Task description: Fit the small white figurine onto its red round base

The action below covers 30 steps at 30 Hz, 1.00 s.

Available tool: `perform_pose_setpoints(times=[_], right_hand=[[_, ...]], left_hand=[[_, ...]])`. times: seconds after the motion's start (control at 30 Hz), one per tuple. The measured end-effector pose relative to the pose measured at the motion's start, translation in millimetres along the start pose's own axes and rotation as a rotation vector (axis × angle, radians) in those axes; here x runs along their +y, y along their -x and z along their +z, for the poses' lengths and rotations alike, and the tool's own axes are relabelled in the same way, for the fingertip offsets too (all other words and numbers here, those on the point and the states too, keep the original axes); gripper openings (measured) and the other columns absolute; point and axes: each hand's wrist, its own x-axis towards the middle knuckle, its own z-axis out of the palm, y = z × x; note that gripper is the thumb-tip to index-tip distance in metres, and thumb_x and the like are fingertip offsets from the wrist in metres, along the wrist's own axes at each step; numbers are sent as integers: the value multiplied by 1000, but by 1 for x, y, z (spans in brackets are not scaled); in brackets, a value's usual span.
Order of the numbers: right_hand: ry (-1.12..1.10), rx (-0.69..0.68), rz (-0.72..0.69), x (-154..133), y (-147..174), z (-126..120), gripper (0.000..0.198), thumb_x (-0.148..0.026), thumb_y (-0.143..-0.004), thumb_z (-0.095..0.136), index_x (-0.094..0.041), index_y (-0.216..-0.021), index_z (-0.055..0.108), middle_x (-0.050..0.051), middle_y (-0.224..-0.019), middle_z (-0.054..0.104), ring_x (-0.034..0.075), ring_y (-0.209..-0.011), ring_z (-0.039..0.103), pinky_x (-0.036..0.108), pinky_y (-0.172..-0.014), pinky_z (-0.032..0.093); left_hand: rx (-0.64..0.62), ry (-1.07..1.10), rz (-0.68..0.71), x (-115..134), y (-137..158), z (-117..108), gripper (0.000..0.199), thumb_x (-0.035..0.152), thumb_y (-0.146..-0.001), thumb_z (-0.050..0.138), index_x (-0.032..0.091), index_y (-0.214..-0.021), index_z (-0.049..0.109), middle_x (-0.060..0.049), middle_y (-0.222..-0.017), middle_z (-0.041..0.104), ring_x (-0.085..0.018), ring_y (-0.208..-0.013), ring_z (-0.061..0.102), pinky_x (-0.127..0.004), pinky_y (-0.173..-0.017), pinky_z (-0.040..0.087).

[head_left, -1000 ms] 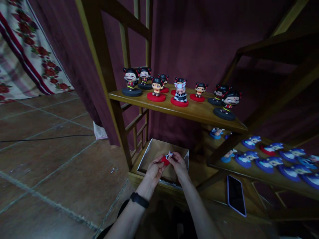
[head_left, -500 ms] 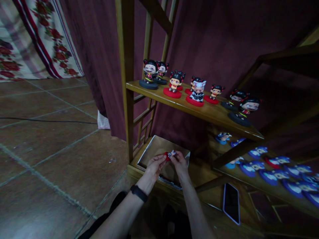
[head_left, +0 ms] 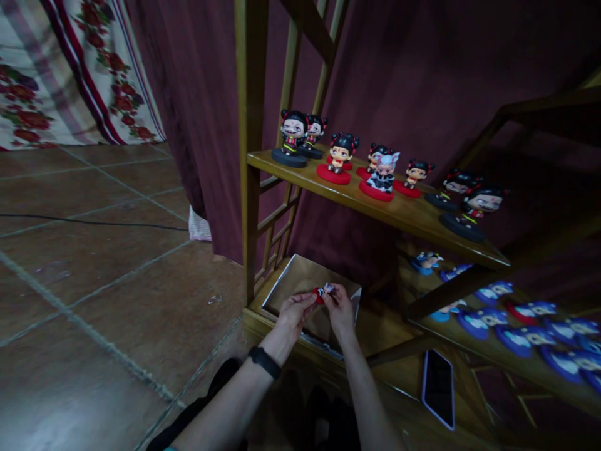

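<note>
A small figurine (head_left: 323,291) with a white head, dark-and-white body and round red base is held between both hands above an open cardboard box (head_left: 300,270). My left hand (head_left: 293,313) pinches its red base. The fingers of my right hand (head_left: 340,311) close on the head end. The figurine lies tilted on its side, partly covered by fingertips. A similar white-haired figurine (head_left: 381,175) stands on the wooden shelf (head_left: 323,191) above, among several black-haired ones, such as one on a red base (head_left: 339,153) and one on a black base (head_left: 292,134).
On a lower shelf to the right stand several blue-based figurines (head_left: 483,318). A phone (head_left: 438,388) lies on the bottom board. The shelf's wooden post (head_left: 251,125) rises left of the box. A black cable (head_left: 94,221) crosses the tiled floor (head_left: 122,294).
The whole view has shifted slightly, so the shelf appears a little farther right. Both hands keep hold of the figurine over the box, with hardly any change in grip.
</note>
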Motion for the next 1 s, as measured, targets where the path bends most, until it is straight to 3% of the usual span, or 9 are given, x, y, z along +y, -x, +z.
perform_pose_setpoints(times=[0.6, 1.0], right_hand=[[69, -25, -5, 6, -2, -2, 23, -32, -68, 60, -24, -89, 55, 1, -89, 64, 18, -86, 58, 30, -77, 43], [60, -47, 25, 7, 1, 4, 21, -29, -66, 61, -25, -86, 57, 0, -84, 65, 18, -81, 59, 30, -75, 43]], left_hand=[[-24, 7, 1, 0, 1, -2, 15, 7, -58, 73, 8, -72, 69, -8, -70, 69, -13, -65, 63, -22, -71, 50], [65, 22, -121, 3, -1, -11, 11, 4, -61, 70, 10, -69, 66, -7, -68, 68, -13, -63, 64, -23, -69, 51]])
